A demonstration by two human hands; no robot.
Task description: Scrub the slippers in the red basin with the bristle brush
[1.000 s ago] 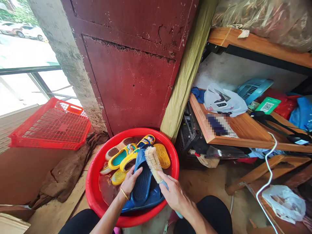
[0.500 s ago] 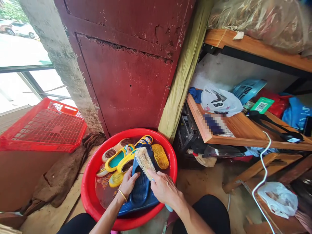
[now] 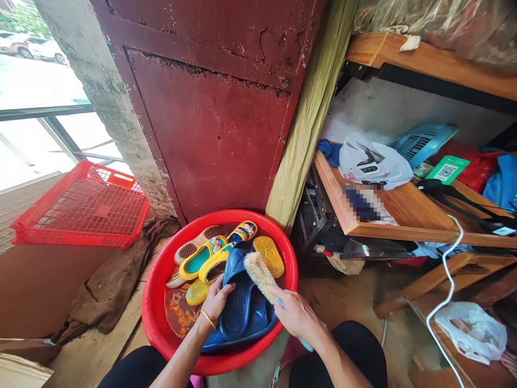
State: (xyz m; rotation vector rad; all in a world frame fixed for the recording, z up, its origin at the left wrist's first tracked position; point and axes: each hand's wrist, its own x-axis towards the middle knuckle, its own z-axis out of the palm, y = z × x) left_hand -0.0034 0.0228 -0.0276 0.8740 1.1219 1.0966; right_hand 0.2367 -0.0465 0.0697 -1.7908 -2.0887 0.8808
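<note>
My left hand (image 3: 216,303) grips the left edge of a dark blue slipper (image 3: 235,304), its ribbed footbed facing up. In my right hand (image 3: 299,318) is a scrub brush (image 3: 260,274) with pale bristles and a light blue handle; its head lies over the slipper's right side. Whether the bristles touch the slipper, I cannot tell. More blue footwear (image 3: 260,312) lies beneath. Around them in the red basin (image 3: 147,302) are several children's shoes, among them a yellow clog (image 3: 202,258) with teal lining and a yellow sole (image 3: 269,256) turned upward. Reddish-brown water (image 3: 175,310) shows at the left.
A red plastic crate (image 3: 89,207) stands at the left above a brown cloth (image 3: 105,291). Behind the basin is a dark red door (image 3: 210,129). Wooden shelving (image 3: 404,229) with bags and a blue fan (image 3: 426,143) is at the right, where a white cable (image 3: 438,302) hangs down.
The brush in my right hand has moved right and slightly down, from the slipper's strap toward its right edge. My left hand keeps its hold on the slipper. The view has shifted slightly.
</note>
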